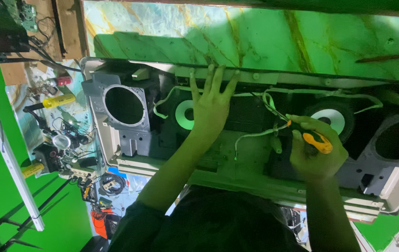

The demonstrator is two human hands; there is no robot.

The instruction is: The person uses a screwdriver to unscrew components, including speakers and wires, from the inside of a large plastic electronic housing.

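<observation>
Head view down onto an opened long grey appliance housing [115,154] lying across a green marbled surface [264,37], its long axis running left to right across the frame.

Right hand [315,151], centre-right of frame, fingers curled shut around a screwdriver [312,137] with an orange-and-black handle. The handle end points lower right; the thin shaft runs up and left toward the pale flat cables [255,134] in the middle of the housing. Tip is too thin to tell exactly where it lands, looks to be among the cables just left of the right round speaker [332,119]. So the work spot lies up-left of the right hand, close by, and the tool's long axis is diagonal, lower right to upper left. Right hand is the nearer one to it.

Left hand [212,105], centre of frame, fingers spread wide, palm flat down on the dark inner part, fingertips reaching the top edge of the housing. Holding nothing, seems to be bracing. Forearm comes up from bottom centre. Just left of it sits the left round speaker [184,114] with a pale ring.

Large round opening [124,105] in a grey bracket at left; a matching one at far right, partly cut off. Clutter of tools and wires [64,140] at left of frame, including a yellow-handled tool [59,100].
</observation>
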